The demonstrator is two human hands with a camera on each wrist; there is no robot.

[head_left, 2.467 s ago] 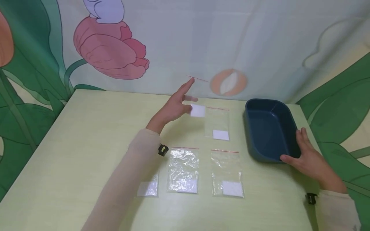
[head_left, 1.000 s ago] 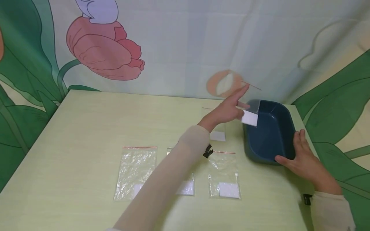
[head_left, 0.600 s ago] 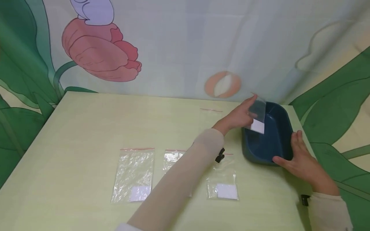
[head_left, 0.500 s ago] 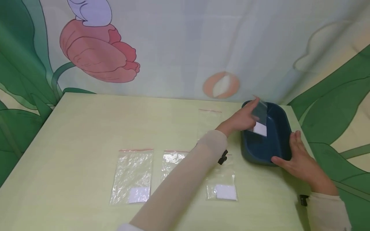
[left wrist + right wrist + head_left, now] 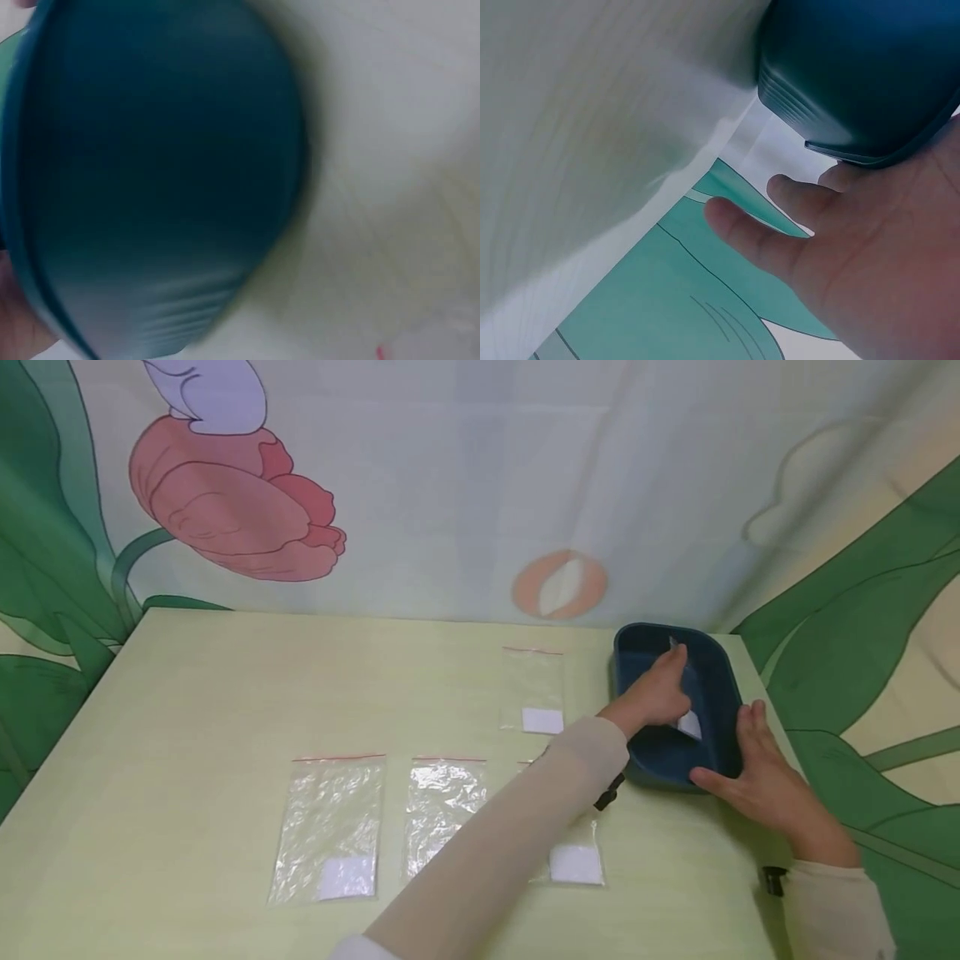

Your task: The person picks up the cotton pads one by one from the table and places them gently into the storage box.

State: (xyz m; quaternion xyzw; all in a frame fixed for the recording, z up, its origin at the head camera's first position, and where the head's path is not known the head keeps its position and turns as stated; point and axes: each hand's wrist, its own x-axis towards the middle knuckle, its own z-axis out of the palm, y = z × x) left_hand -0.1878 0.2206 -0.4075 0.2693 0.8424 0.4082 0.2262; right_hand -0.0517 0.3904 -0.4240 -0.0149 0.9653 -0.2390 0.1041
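Observation:
My left hand reaches down into a dark blue plastic bin and pinches a small clear zip bag. Only the bag's white label part and a top corner show; my fingers cover the rest. My right hand rests against the bin's near right corner, thumb at the front rim and fingers along the side. The right wrist view shows its fingers fairly straight beside the bin wall. In the left wrist view the bin's outer wall fills much of the picture.
On the pale table lie more zip bags with red seals and white labels: one at the back, one at front left, one in the middle, and one partly under my left forearm. A printed curtain hangs behind.
My left hand has carried the zip bag from the table's back middle rightward and lowered it into the bin. My right hand has stayed at the bin's corner.

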